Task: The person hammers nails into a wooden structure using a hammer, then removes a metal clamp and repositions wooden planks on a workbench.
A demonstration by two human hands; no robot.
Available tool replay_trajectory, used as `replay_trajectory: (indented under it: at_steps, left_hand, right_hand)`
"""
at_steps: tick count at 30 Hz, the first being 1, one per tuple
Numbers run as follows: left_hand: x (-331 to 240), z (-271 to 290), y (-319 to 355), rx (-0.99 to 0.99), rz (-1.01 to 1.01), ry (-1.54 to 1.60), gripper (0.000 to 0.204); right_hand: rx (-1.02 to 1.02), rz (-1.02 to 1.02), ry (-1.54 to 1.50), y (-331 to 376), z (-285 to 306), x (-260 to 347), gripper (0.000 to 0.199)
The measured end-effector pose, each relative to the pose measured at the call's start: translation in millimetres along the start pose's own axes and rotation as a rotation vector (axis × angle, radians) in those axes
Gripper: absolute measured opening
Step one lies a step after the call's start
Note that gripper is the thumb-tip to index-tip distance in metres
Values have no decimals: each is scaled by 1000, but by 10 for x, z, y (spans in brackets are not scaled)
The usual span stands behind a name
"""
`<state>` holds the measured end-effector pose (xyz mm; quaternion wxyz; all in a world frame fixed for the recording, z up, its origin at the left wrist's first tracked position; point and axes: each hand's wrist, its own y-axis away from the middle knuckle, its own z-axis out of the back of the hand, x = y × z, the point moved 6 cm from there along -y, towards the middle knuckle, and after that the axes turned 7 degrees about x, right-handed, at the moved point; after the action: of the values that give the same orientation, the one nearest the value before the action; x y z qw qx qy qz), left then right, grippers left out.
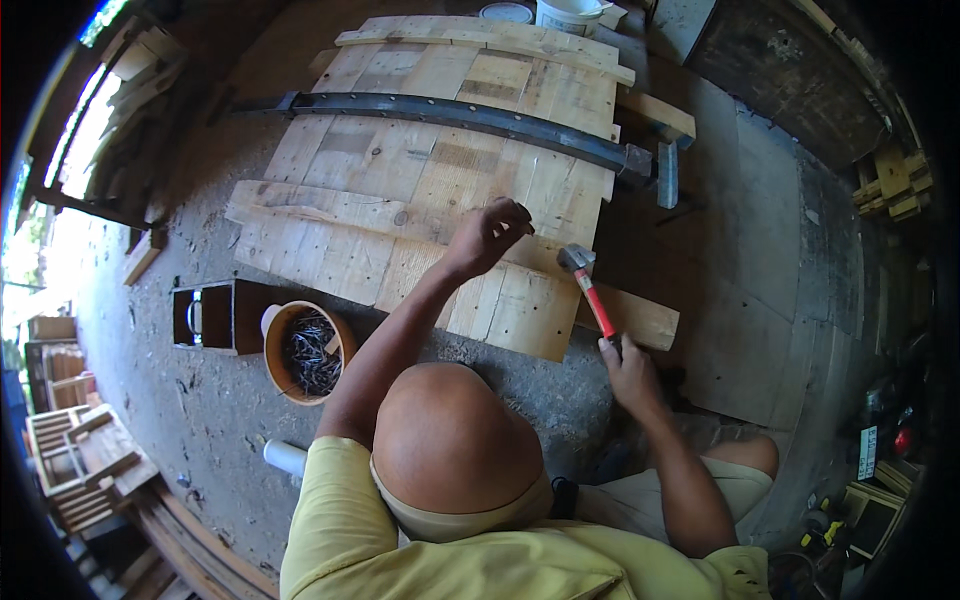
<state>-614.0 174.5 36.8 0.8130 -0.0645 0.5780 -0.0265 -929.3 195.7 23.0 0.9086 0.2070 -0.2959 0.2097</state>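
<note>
My right hand grips a hammer by the dark lower end of its red handle. The hammer's metal head is over the near right part of a panel of wooden planks. Across the panel's near side runs a wooden batten, and my left hand is above it, left of the hammer head. Thumb and fingertips of that hand are pinched together; whatever they hold, if anything, is too small to make out.
A long dark metal bar clamp spans the panel. Wooden beams stick out under its right side. Left of my bent knee stand a bucket of nails, an open dark box and a white cylinder. A white bucket is behind the panel.
</note>
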Motion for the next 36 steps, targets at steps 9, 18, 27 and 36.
replay_trajectory:
  at_steps: [9, 18, 27, 36]
  left_hand:
    - [307, -432, 30, 91, -148, -363, 13]
    - [234, -490, 50, 39, -182, -449, 12]
    - [219, -482, 72, -6, -222, -519, 13]
    - [245, -508, 82, 47, -200, -548, 17]
  right_hand:
    - [253, -212, -149, 39, -179, -157, 52]
    - [99, -186, -423, 2, 317, 342, 44]
    - [-65, 182, -743, 22, 1007, 1163, 31]
    - [110, -2, -71, 80, 482, 584, 47]
